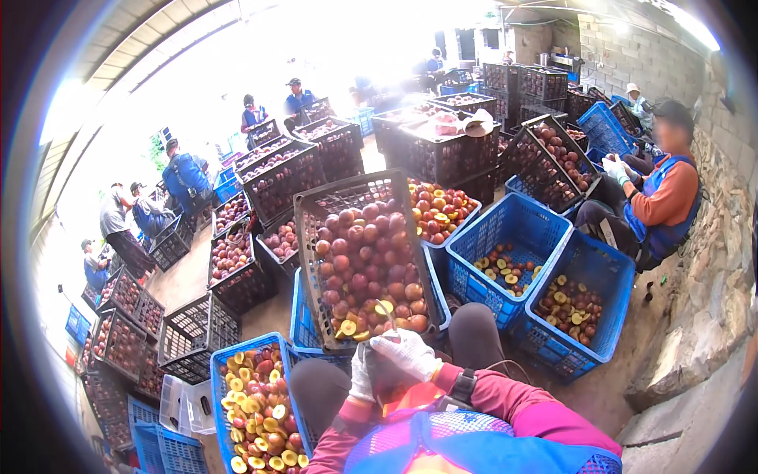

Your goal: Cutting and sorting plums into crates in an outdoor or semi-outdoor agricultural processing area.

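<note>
White-gloved right hand [407,353] and left hand [362,373] meet at lower centre, fingers clenched on something I can't make out, below tilted black crate [309,237] of red fruit [363,265].

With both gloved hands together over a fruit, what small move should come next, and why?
Probably drop the piece into the blue crate of cut halves by the left hand. The right hand works close against it, and a tilted black crate of whole fruit stands ahead.

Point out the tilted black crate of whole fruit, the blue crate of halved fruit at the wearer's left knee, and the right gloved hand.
Tilted black crate [309,261], head view, left wall.
Blue crate [216,395], head view, left rim.
Right hand [407,354], head view, back of glove.
</note>
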`<act>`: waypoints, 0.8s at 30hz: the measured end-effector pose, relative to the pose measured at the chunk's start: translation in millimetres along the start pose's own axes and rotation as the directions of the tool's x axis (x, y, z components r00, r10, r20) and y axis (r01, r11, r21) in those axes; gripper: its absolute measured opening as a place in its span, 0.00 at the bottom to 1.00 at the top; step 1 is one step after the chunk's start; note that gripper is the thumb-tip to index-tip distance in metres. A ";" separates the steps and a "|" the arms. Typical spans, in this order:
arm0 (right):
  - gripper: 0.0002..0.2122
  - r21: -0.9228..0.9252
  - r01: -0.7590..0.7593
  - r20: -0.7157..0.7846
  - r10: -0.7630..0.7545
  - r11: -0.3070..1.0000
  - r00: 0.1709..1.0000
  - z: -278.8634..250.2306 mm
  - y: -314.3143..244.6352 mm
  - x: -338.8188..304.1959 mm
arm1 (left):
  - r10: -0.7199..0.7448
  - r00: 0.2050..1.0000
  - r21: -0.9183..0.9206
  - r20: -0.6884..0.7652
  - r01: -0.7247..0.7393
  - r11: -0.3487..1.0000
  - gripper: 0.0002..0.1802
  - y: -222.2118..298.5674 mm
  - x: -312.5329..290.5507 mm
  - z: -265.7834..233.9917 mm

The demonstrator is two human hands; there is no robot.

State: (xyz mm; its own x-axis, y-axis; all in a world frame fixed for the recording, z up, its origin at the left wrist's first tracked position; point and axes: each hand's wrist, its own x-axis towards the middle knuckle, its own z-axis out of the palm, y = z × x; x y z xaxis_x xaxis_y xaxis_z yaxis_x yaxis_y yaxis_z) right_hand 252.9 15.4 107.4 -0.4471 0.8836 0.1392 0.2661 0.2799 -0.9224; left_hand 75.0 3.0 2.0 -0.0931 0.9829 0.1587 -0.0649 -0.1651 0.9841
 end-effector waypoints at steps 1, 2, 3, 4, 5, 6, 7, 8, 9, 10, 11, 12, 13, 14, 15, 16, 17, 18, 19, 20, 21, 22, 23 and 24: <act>0.16 -0.155 0.083 0.008 -0.083 0.984 0.997 7.3 14.9 4.2 | 0.006 1.000 -0.012 0.001 -0.006 1.000 0.22 -1.5 3.1 -0.6; 0.15 -0.308 0.163 0.023 -0.164 0.937 0.986 17.5 29.4 8.7 | 0.009 1.000 -0.023 -0.005 -0.009 1.000 0.23 -5.5 3.7 -4.5; 0.15 -0.448 0.238 0.040 -0.246 0.862 0.968 26.8 37.6 13.5 | 0.012 1.000 -0.034 -0.013 -0.013 0.999 0.25 -6.4 4.1 -8.2; 0.14 -0.435 0.257 0.047 -0.263 0.863 0.964 35.0 46.0 14.8 | -0.086 0.996 -0.191 -0.029 0.079 0.978 0.25 -9.5 4.7 -3.5; 0.14 -0.447 0.271 0.069 -0.269 0.852 0.961 37.1 52.0 13.6 | -0.073 0.996 -0.144 0.044 0.079 0.986 0.24 -6.0 4.5 -11.1; 0.14 -0.459 0.285 0.089 -0.275 0.841 0.957 37.7 56.9 11.9 | -0.058 0.991 -0.098 0.120 0.069 0.993 0.23 -0.6 5.0 -17.2; 0.14 -0.471 0.299 0.107 -0.282 0.830 0.953 38.1 61.6 10.8 | -0.040 0.980 -0.054 0.195 0.052 0.997 0.22 5.1 6.5 -23.5; 0.13 -0.556 0.319 0.124 -0.303 0.767 0.945 41.1 60.8 12.0 | -0.145 0.967 -0.060 0.208 0.160 0.985 0.21 -0.7 6.6 -33.1; 0.13 -0.604 0.308 0.144 -0.280 0.735 0.949 46.2 59.6 17.0 | -0.179 0.960 -0.004 0.218 0.184 0.983 0.22 -7.2 6.2 -39.7; 0.12 -0.652 0.298 0.163 -0.255 0.697 0.953 50.9 58.5 22.6 | -0.212 0.950 0.051 0.228 0.206 0.977 0.24 -13.6 6.9 -46.0; 0.12 -0.701 0.286 0.181 -0.224 0.653 0.958 53.1 58.8 27.0 | -0.245 0.939 0.101 0.243 0.227 0.969 0.25 -18.6 8.1 -48.1; 0.11 -0.747 0.297 0.211 -0.212 0.594 0.954 55.5 41.1 28.4 | -0.208 0.937 0.130 0.283 0.177 0.976 0.26 -25.3 6.8 -55.7; 0.10 -0.765 0.313 0.229 -0.218 0.563 0.949 60.1 31.3 30.7 | -0.169 0.934 0.106 0.314 0.143 0.984 0.26 -31.7 3.9 -62.4; 0.09 -0.788 0.319 0.238 -0.217 0.526 0.947 59.7 22.6 31.1 | -0.127 0.925 0.073 0.357 0.109 0.991 0.26 -33.6 3.4 -62.0; 0.10 -0.792 0.318 0.229 -0.230 0.522 0.946 58.9 22.6 31.3 | -0.081 0.915 -0.015 0.395 0.094 0.995 0.26 -21.2 6.5 -51.7; 0.11 -0.789 0.288 0.207 -0.207 0.543 0.956 58.4 24.5 33.0 | -0.031 0.913 -0.038 0.407 0.051 0.998 0.25 -7.5 8.1 -45.8; 0.12 -0.784 0.260 0.186 -0.186 0.564 0.965 58.4 24.8 34.6 | 0.018 0.909 -0.059 0.415 0.007 0.998 0.24 7.4 8.8 -41.2; 0.15 -0.769 0.200 0.154 -0.129 0.607 0.980 60.1 27.1 37.5 | 0.067 0.912 -0.012 0.404 -0.068 0.998 0.23 19.0 7.1 -40.5; 0.18 -0.754 0.161 0.122 -0.106 0.637 0.987 60.3 32.9 36.6 | 0.021 0.907 -0.025 0.420 -0.012 1.000 0.23 16.1 6.2 -40.6; 0.21 -0.733 0.130 0.094 -0.090 0.667 0.991 61.7 33.6 39.2 | -0.023 0.903 -0.032 0.430 0.041 0.999 0.23 15.7 6.5 -43.4; 0.23 -0.711 0.098 0.069 -0.069 0.696 0.995 63.3 34.3 39.6 | -0.071 0.896 -0.041 0.437 0.098 0.994 0.23 15.3 4.4 -45.3; 0.23 -0.698 0.102 0.053 -0.091 0.709 0.994 60.8 35.3 33.7 | -0.195 0.855 -0.084 0.480 0.267 0.960 0.23 14.5 6.5 -47.8; 0.22 -0.690 0.116 0.061 -0.102 0.714 0.993 58.8 27.6 31.9 | -0.213 0.838 -0.101 0.502 0.301 0.948 0.22 11.7 4.2 -51.5; 0.21 -0.686 0.127 0.066 -0.113 0.717 0.991 55.2 19.3 29.2 | -0.228 0.819 -0.117 0.526 0.335 0.935 0.22 7.8 2.0 -53.6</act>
State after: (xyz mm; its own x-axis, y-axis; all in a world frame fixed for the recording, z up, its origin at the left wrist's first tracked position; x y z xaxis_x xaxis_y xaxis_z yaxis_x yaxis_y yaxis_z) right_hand 197.9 25.9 73.7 -0.5294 0.8198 0.2184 0.7195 0.5703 -0.3963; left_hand 21.0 -0.8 5.7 0.4613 0.8857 -0.0525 -0.2079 0.1654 0.9641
